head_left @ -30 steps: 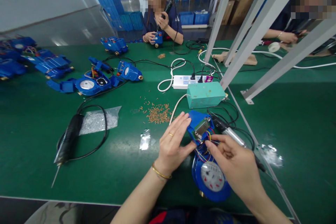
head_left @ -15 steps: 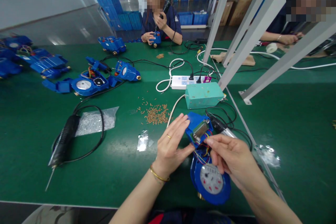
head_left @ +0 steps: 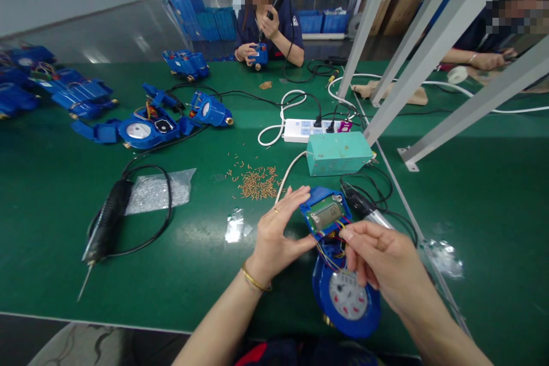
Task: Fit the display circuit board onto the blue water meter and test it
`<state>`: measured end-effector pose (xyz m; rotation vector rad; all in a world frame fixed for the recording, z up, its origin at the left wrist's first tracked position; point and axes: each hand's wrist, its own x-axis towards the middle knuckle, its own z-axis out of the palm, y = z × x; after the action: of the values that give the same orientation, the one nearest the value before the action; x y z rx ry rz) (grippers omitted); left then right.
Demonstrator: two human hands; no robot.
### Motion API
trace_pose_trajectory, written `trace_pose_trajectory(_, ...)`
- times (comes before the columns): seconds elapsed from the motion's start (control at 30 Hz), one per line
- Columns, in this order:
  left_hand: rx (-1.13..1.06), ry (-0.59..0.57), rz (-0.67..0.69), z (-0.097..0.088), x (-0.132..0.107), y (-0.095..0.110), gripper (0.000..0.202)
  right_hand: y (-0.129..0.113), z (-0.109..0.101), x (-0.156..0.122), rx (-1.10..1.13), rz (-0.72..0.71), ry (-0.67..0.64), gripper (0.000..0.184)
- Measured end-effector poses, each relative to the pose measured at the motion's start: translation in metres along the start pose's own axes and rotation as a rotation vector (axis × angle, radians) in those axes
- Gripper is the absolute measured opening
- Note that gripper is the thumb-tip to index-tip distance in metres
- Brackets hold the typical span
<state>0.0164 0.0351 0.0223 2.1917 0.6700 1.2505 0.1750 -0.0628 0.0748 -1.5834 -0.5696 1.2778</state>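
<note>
Your left hand (head_left: 274,234) grips the blue display module (head_left: 326,215) by its left edge, its screen facing up. Your right hand (head_left: 381,263) pinches the coloured wires (head_left: 330,251) just below the module. The blue meter body (head_left: 347,297) lies on the desk (head_left: 64,251) beneath your right fingers.

A blue water meter (head_left: 346,297) lies dial-up on the green table, its display module (head_left: 326,214) tilted open on coloured wires.

bright overhead light | soft shadows | floor glare | edges warped | faces pixelated
</note>
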Motion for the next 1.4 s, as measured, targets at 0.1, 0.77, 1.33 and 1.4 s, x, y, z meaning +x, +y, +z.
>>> trace_pose_trajectory(0.1, -0.021, -0.016, 0.021, -0.001, 0.001, -0.001, 0.063, -0.001, 0.0, 0.001, 0.033, 0.028, -0.021, 0.044)
trace_pose_trajectory(0.77, -0.063, 0.012, -0.021, -0.001, 0.001, -0.005, 0.063, 0.002, 0.006, -0.001, -0.141, -0.082, 0.037, 0.042)
trace_pose_trajectory(1.33, -0.189, 0.029, -0.206, 0.008, -0.008, 0.002, 0.065, 0.004, 0.003, -0.002, -0.22, -0.117, 0.09, 0.043)
trace_pose_trajectory(1.4, -0.287, 0.013, -0.295, 0.01, -0.009, 0.003, 0.064, 0.004, 0.004, -0.004, -0.238, -0.142, 0.096, 0.041)
